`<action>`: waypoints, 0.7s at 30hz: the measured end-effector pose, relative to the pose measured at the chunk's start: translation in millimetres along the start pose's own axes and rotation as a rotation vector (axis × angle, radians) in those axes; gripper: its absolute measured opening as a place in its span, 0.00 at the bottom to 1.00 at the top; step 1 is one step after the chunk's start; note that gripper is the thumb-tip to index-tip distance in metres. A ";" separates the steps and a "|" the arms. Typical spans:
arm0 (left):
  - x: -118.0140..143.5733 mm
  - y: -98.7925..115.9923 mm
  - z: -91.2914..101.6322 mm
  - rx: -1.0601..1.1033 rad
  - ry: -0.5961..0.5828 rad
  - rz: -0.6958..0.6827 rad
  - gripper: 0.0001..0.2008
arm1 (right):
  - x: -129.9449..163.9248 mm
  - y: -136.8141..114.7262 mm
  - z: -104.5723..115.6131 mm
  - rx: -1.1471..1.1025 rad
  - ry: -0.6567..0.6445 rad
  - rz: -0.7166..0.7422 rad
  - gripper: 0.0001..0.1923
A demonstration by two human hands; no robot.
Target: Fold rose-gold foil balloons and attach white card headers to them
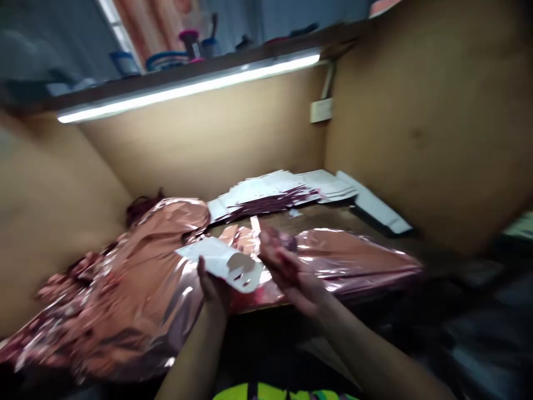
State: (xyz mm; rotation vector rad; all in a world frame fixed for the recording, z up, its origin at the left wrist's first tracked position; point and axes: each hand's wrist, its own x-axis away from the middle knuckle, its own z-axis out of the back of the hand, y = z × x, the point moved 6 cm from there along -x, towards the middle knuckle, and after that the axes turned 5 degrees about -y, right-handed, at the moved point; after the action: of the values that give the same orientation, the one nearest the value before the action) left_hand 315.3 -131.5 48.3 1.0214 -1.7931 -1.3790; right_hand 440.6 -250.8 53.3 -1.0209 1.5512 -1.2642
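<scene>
My left hand (214, 289) grips a white paper piece (212, 253) by its near side, thumb up against it. One end of the paper is rounded, with a brownish patch and dark slots or marks on it. To the right, apart from the paper, my right hand (289, 272) hovers with its fingers stretched out and smeared by motion. Its fingertips look stained red. Shiny copper-pink foil sheets (353, 253) lie behind and beside my right hand. A larger heap of the same foil (141, 283) lies to the left of my left hand.
Fanned white papers with dark red edges (266, 191) lie along the back of the table. A long white strip (375, 205) lies at the right. Wooden panels (208, 128) enclose the table on three sides, below a lit tube lamp (191, 86) and a shelf with cups.
</scene>
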 end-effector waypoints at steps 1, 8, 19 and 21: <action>-1.4 -1.3 9.9 0.234 0.053 -0.035 0.36 | 5.7 9.2 10.3 -0.136 0.134 -0.058 0.19; -8.2 -3.3 -4.0 0.717 -0.213 -0.005 0.42 | 47.5 59.2 -23.5 -0.660 0.184 -0.604 0.08; -10.2 -11.4 -2.1 0.608 -0.138 -0.029 0.44 | 40.5 51.0 -27.9 -0.561 0.241 -0.449 0.15; -4.3 -12.5 -5.9 0.617 -0.184 0.009 0.43 | 36.2 53.6 -27.6 -0.542 0.279 -0.432 0.15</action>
State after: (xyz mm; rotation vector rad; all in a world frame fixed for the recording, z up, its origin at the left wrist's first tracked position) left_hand 324.8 -132.3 37.4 1.2112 -2.4377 -0.9448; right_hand 400.0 -269.4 -1.0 -1.6473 2.0257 -1.3419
